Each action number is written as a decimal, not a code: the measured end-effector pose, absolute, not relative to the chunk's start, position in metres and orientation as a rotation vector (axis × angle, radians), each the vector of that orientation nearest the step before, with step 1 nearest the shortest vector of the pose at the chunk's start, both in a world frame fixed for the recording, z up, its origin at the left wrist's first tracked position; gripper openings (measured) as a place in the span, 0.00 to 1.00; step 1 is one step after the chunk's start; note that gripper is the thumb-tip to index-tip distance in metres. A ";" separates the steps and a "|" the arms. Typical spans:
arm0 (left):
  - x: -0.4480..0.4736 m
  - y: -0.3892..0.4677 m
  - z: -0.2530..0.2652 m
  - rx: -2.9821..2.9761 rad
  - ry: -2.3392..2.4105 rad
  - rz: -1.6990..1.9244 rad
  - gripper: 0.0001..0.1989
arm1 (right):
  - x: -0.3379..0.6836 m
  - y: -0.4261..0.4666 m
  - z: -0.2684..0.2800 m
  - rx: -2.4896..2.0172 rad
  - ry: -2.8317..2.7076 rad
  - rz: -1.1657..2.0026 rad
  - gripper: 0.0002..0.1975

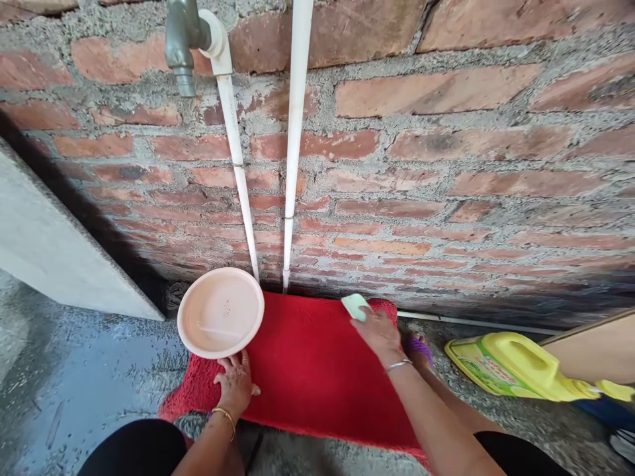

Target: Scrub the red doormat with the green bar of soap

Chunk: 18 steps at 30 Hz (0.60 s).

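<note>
Head view: at lower left of centre, your left hand (234, 383) has its fingers spread over the red cloth (317, 377) by the near rim of the pale pink basin (208, 297), probably to steady the cloth; whether the rim is touched, I cannot tell. Right of centre, your right hand (380, 334) grips the near end of a pale green block (353, 305) at the cloth's far edge, apparently leaving its other end free; thumb placement is unclear.

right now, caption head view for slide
Right hand holds green block, left hand at pink basin, red cloth between.
</note>
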<state>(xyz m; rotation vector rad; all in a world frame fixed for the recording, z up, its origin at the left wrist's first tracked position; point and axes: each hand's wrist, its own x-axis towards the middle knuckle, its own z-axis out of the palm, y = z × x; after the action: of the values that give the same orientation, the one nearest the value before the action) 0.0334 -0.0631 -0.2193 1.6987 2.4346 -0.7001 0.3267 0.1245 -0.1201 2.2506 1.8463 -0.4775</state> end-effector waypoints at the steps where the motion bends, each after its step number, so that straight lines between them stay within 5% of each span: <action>1: 0.034 -0.063 -0.219 1.704 2.437 -0.704 0.52 | 0.303 0.124 -0.120 2.184 1.922 -0.515 0.27; 10: 0.030 -0.065 -0.224 1.737 2.425 -0.726 0.49 | 0.143 0.128 -0.141 1.672 2.335 -0.708 0.24; 18: 0.030 -0.065 -0.225 1.766 2.426 -0.772 0.48 | 0.301 0.143 -0.148 1.930 2.109 -0.480 0.26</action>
<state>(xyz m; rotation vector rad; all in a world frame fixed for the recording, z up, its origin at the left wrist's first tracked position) 0.0300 -0.0647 -0.2250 1.7659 2.4265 -0.7723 0.3013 0.1431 -0.1479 1.9304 2.1092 -0.4799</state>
